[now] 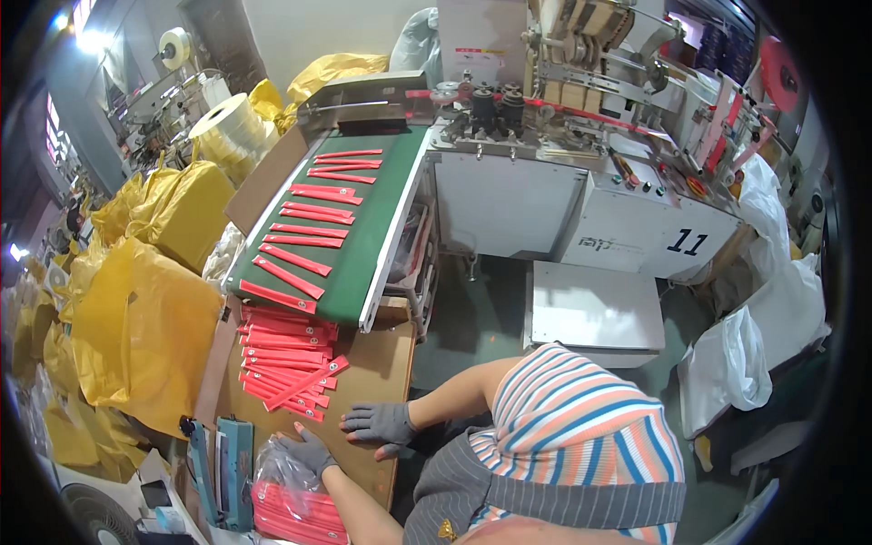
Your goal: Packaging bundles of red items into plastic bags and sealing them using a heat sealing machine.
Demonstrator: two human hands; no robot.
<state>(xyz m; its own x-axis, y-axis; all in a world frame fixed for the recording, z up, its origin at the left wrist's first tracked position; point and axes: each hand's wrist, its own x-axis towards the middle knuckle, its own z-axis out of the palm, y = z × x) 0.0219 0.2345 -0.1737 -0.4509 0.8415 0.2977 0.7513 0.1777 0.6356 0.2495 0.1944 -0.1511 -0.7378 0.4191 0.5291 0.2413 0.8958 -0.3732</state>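
Note:
My left hand (314,452), in a grey half-finger glove, rests with fingers apart at the upper end of a clear plastic bag (283,465) filled with red stick sachets (304,513). My right hand (380,424), gloved alike, is stretched out low over the brown tabletop (377,368), holding nothing. Ahead of both hands lies a loose heap of red stick sachets (286,354), one slanting across the top. Left of the bag stands a blue-green bag sealer (234,472). Whether my left fingers pinch the film is hard to see; they look extended.
A green conveyor belt (363,218) carries several red sachets down toward the heap. A white packing machine (509,204) stands behind, with a white box (595,307) on the floor. Yellow bags (141,331) crowd the left side; white sacks (754,350) stand right.

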